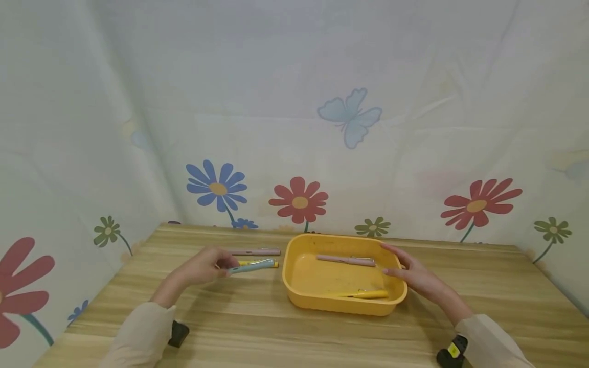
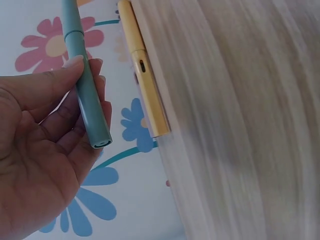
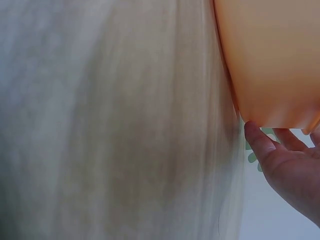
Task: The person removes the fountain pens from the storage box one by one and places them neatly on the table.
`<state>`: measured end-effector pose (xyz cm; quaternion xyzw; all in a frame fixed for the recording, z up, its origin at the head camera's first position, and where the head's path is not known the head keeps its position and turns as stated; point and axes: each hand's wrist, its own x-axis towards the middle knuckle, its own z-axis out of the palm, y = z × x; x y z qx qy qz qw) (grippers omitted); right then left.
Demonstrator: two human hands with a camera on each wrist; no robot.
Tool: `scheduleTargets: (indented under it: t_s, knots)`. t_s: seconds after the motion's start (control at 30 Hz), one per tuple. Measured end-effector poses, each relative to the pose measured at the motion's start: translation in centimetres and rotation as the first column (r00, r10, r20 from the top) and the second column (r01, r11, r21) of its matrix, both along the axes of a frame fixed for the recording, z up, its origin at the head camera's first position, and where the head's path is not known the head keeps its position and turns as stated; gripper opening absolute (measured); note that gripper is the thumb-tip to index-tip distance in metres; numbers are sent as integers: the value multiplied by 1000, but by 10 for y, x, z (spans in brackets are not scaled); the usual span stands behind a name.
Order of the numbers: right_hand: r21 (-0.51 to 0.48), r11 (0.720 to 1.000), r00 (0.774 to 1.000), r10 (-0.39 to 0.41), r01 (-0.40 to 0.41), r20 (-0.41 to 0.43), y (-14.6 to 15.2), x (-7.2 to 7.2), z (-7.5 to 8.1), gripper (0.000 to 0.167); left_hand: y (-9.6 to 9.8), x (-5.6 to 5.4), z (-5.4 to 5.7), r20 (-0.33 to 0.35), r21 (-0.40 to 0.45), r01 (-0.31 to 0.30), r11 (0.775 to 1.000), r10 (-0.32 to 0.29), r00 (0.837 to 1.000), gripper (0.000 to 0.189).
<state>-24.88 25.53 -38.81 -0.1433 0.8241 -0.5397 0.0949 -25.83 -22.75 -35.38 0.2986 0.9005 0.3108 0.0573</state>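
My left hand (image 1: 204,266) pinches a blue-green capped pen (image 2: 85,75) between thumb and fingers, above the left part of the table. Behind it lie a yellow pen (image 2: 145,85) and a pinkish pen (image 1: 257,252), both on the wood. My right hand (image 1: 416,276) holds the right end of a yellow plastic basket (image 1: 340,305), its thumb over the rim and fingers against the outer wall (image 3: 275,65). Inside the basket, a pinkish pen (image 1: 345,260) lies towards the back and a yellow pen (image 1: 368,294) along the front wall.
The wood-grain table (image 1: 248,332) ends at the back against a pale curtain (image 1: 257,71) printed with flowers and a butterfly. Black wrist devices sit below both sleeves, such as the one at the right (image 1: 452,352).
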Motion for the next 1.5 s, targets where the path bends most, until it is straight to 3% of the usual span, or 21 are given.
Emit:
scheduleTargets:
  t_s: [0.2, 0.4, 0.63, 1.07, 1.5]
  knots:
    - [-4, 1000, 1000, 4, -4, 0, 0, -1, -1, 64, -1, -8, -10, -9, -36, 19, 999, -19, 1000, 18]
    - [-4, 1000, 1000, 0, 0, 2, 0, -1, -2, 64, 2, -12, -16, 15, -65, 2, 998, -1, 1000, 16]
    - [4, 1000, 1000, -6, 6, -9, 0, -1, -4, 64, 7, -13, -18, 34, -90, -22, 996, 25, 999, 15]
    - [-2, 1000, 1000, 15, -15, -12, -1, -1, -3, 64, 10, -18, -23, 41, -102, -23, 995, 28, 999, 13]
    - [13, 1000, 999, 7, -6, -31, 0, -1, -4, 65, 8, -15, -24, 47, -90, -17, 996, 21, 999, 16]
